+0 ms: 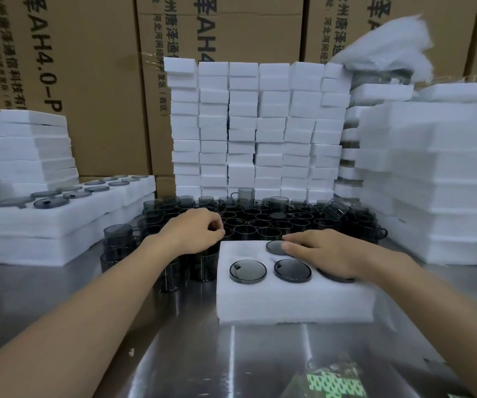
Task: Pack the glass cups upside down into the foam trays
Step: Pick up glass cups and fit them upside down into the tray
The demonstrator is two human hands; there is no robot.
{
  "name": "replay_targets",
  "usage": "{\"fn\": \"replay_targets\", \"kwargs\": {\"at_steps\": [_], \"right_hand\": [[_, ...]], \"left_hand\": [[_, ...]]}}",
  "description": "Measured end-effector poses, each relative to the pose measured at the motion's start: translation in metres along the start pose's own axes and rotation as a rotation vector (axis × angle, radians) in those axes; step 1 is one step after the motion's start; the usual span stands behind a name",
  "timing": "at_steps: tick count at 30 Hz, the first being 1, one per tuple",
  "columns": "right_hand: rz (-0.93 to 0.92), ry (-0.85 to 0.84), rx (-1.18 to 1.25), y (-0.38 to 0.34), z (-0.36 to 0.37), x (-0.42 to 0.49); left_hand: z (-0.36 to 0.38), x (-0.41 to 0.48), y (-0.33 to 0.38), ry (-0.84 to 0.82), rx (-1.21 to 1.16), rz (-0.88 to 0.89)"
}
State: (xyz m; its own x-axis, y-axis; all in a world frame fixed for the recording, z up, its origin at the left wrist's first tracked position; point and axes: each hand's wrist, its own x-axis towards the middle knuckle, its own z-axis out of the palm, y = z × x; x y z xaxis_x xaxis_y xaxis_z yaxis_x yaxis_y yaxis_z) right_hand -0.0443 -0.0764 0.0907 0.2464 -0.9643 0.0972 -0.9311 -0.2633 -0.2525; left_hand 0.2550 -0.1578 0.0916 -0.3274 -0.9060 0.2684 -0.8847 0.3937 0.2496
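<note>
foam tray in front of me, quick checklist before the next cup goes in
1. Foam tray flat on the metal table: ok.
2. Front-row cups seated bottoms up: ok.
3. Back-left slot looks free: ok.
4. Right hand clear of the tray: not ok, its fingers rest on the back-row cup.
5. Left hand gripping a cup: cannot tell, its fingers curl over the loose cups.

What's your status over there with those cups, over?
Left hand curled over the loose cups, grip unclear. Right hand flat on the foam tray, touching an upturned cup. Four cups seated in view. Nothing blocking.
</note>
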Motion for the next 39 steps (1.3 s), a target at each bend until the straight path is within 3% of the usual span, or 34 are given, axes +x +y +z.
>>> {"fn": "replay_targets", "kwargs": {"at_steps": [5, 10, 12, 15, 18, 21, 24, 29, 35, 39], "right_hand": [[-0.002, 0.004, -0.006, 0.0, 0.0, -0.001], [-0.004, 0.001, -0.01, -0.002, -0.001, -0.002], [-0.025, 0.019, -0.017, -0.004, -0.002, -0.003], [-0.08, 0.137, 0.003, -0.006, -0.001, -0.003], [-0.14, 0.327, 0.085, -0.008, 0.003, -0.003], [-0.199, 0.437, 0.252, -0.012, 0.004, -0.004], [-0.223, 0.557, 0.189, -0.017, 0.005, -0.005], [-0.218, 0.755, 0.195, -0.018, 0.004, -0.004], [-0.246, 0.785, 0.194, -0.018, 0.004, -0.005], [-0.152, 0.798, 0.202, -0.017, 0.002, -0.003]], "left_hand": [[0.003, 0.006, 0.003, -0.011, -0.107, -0.019], [-0.004, 0.0, 0.018, 0.144, 0.017, -0.042], [-0.014, -0.002, 0.026, 0.276, -0.1, -0.045], [-0.03, -0.007, 0.044, 0.393, -0.529, -0.013], [-0.035, -0.017, 0.066, 0.238, -0.954, 0.02], [-0.029, -0.025, 0.081, 0.083, -0.989, 0.062], [-0.019, -0.029, 0.092, -0.014, -1.053, 0.108], [-0.011, -0.031, 0.098, -0.034, -1.137, 0.108], [-0.007, -0.032, 0.098, -0.017, -1.188, 0.123], [-0.016, -0.028, 0.093, 0.039, -1.276, 0.083]]}}
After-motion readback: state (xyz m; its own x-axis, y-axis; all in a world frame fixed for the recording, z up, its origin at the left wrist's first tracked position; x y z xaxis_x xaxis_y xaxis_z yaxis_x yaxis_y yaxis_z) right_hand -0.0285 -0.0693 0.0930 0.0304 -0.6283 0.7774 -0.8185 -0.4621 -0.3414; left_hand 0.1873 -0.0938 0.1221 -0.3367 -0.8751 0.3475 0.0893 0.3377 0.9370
